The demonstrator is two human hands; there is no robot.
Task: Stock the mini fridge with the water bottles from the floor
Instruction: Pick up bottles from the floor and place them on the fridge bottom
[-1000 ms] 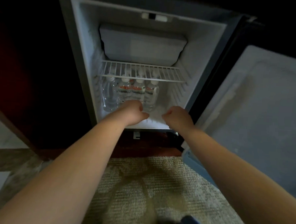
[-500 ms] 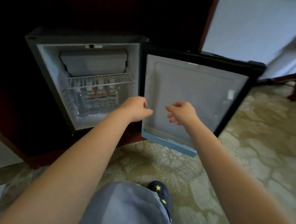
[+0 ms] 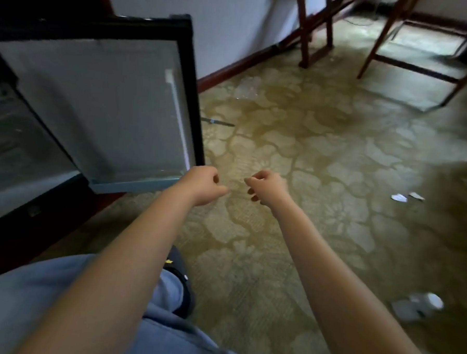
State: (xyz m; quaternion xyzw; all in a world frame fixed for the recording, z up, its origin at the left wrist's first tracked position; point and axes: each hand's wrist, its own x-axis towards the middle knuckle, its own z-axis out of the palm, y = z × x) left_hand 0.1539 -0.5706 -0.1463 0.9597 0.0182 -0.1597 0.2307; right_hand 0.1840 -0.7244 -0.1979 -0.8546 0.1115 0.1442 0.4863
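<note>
My left hand [image 3: 202, 184] and right hand [image 3: 267, 188] hang loosely curled, empty; blurred bottles [image 3: 420, 308] lie well apart, rightward

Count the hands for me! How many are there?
2. The left hand hovers in front of the fridge door's lower corner. The right hand hovers beside it, above the carpet. Both are loosely curled and hold nothing.
</note>
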